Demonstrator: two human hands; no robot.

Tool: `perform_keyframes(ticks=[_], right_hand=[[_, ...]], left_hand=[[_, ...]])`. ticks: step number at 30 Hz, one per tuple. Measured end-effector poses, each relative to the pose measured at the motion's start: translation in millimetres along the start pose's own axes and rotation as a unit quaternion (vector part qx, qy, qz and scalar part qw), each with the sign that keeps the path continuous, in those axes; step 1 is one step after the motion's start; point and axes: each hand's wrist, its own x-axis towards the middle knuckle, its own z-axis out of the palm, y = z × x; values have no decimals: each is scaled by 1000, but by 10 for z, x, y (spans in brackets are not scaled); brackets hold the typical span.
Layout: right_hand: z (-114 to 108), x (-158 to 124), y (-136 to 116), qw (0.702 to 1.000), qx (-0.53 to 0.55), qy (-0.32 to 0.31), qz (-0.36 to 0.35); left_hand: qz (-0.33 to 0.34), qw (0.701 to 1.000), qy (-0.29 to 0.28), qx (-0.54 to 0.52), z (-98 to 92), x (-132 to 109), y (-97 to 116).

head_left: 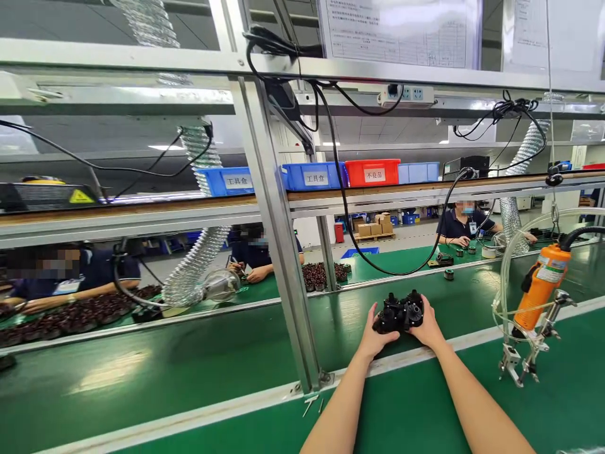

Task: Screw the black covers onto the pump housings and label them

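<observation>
Both my arms reach forward over the near rail to the green conveyor belt. Between my hands is a black moulded plastic assembly (399, 313) with round, knobbly parts on top. My left hand (377, 335) grips its left end, thumb along the near side. Around its right end my right hand (428, 325) is closed, fingers at the far side. The assembly is at the belt; whether it touches the surface I cannot tell. To the right hangs an orange electric screwdriver (542, 287) with a metal bracket and clear tubing.
An upright metal post (278, 239) stands left of my hands. Small loose pieces (311, 403) lie by its foot. A small round part (449, 274) sits on the belt's far side. Blue bins (314, 176) and a red bin (372, 173) line the shelf. Several co-workers sit opposite.
</observation>
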Motion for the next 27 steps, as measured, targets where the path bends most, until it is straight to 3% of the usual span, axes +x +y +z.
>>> perform_keyframes(ticks=[5,9,11,13,15,17,19,21,22,23,25,27], right_hand=[[-106,-246,-129,999,-10,45,4],[-219,-326,-238,998,-9,58,-15],[-266,-314,-269,997,-12,68,-15],[-308,-303,-271,997,-15,82,1],[-349,-323,-248,995,-16,95,27],[-389,-389,-219,993,-13,106,48],[-432,-489,-217,991,-5,117,59],[-494,-588,-281,989,5,137,56],[-543,-622,-347,987,10,153,49],[-610,-638,-435,984,16,172,36],[-826,-612,-669,975,26,220,-6],[-1171,-531,-930,961,36,266,-69]], left_hand=[[7,993,88,72,61,-238,302],[46,981,134,135,294,-673,563],[70,974,100,190,354,-1025,673],[89,962,14,259,271,-1434,811],[99,934,-65,337,5,-1836,1031],[97,888,-81,442,-419,-2168,1362],[59,836,-6,545,-924,-2397,1766],[-25,767,69,637,-1409,-2529,2154],[-81,742,74,662,-1616,-2569,2315],[-123,739,64,660,-1791,-2597,2444],[-162,772,40,613,-2027,-2629,2611],[-171,809,40,561,-2108,-2634,2682]])
